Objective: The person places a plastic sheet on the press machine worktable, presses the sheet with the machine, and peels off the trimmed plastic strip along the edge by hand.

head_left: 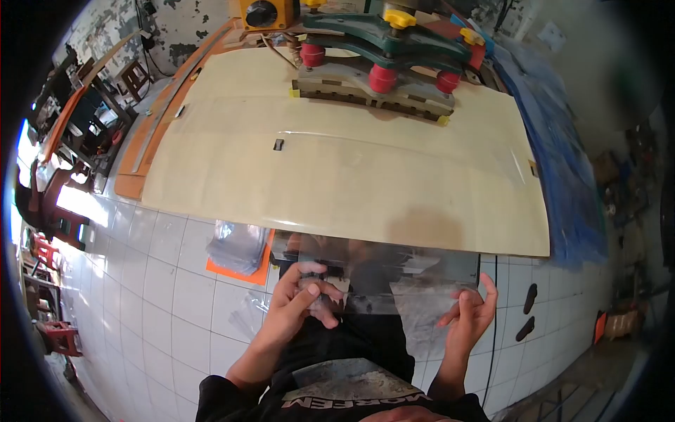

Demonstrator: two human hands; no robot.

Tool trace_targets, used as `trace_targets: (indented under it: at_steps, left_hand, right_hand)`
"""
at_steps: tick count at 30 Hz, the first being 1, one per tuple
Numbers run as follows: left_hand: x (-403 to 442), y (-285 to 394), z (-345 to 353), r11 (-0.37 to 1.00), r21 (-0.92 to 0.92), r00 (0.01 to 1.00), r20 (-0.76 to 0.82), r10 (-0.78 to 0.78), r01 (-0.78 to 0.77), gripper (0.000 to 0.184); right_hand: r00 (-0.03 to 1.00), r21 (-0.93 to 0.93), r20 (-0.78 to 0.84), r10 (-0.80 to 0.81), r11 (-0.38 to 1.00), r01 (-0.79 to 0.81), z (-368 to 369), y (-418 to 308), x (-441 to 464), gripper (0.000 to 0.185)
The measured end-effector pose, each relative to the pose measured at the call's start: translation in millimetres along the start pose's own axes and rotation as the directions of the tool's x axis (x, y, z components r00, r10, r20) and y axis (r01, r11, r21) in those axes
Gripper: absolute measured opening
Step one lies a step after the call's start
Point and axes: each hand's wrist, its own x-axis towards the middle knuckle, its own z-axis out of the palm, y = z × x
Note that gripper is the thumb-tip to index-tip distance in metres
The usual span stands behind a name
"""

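A clear plastic sheet (383, 304) is stretched between my two hands, in front of my body and just below the table's near edge. My left hand (299, 299) pinches its left end between thumb and fingers. At the other end, my right hand (471, 313) grips the sheet with thumb and fingertips, the index finger raised. The sheet's outline is hard to follow because it is see-through. Beyond the hands lies the cream-coloured table cover (337, 190), with a small dark piece (279, 145) on it.
Over the table's far side stands a press with a green frame (383, 39), red posts and yellow knobs. Blue plastic sheeting (562, 176) hangs along the right edge. Stacked clear plastic pieces (242, 246) lie on an orange sheet (235, 272) at lower left. Slippers (530, 299) lie on the tiled floor.
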Motion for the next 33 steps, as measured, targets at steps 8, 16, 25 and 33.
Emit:
trace_targets:
  at_steps: [8, 16, 25, 33]
  left_hand:
    - [8.4, 12.2, -12.8, 0.958, 0.004, 0.932, -0.227, 0.281, -0.288, 0.041]
    - [10.6, 22.1, -33.4, 0.922, 0.148, 0.869, -0.31, 0.386, -0.357, 0.038]
    - [18.3, 31.0, -40.6, 0.897, 0.218, 0.816, -0.372, 0.442, -0.386, 0.025]
    - [22.0, 34.5, -42.4, 0.887, 0.232, 0.802, -0.381, 0.46, -0.399, 0.023]
  right_hand:
    - [0.998, 0.028, 0.055, 0.016, 0.999, -0.018, 34.7, -10.8, 23.1, 0.055]
    - [0.975, 0.027, 0.209, -0.075, 0.997, 0.07, 35.3, -1.1, 29.2, 0.055]
    - [0.977, -0.085, 0.182, -0.11, 0.988, 0.127, 46.3, 3.5, 30.1, 0.04]
    - [0.982, -0.098, 0.143, -0.127, 0.985, 0.141, 50.5, 10.4, 34.6, 0.033]
